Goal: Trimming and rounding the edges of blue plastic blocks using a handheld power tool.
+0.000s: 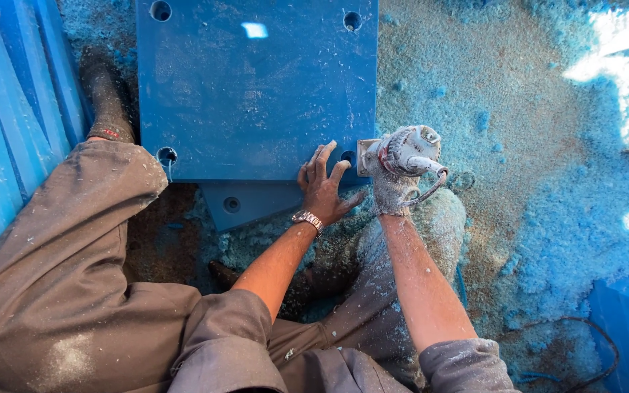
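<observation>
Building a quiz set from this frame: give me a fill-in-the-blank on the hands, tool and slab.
1. The left hand lies flat on the ____ slab.
2. The right hand wears a dusty ____ and grips a power tool.
3. A metal ____ sits on the left wrist.
4. The ground is covered in blue ____.

Missing words: blue; glove; watch; shavings

Dusty grey-brown work clothes with rolled-up sleeves; a metal wristwatch (pixel 308 218) on the left wrist, a powder-caked glove (pixel 389 191) on the right hand.
</observation>
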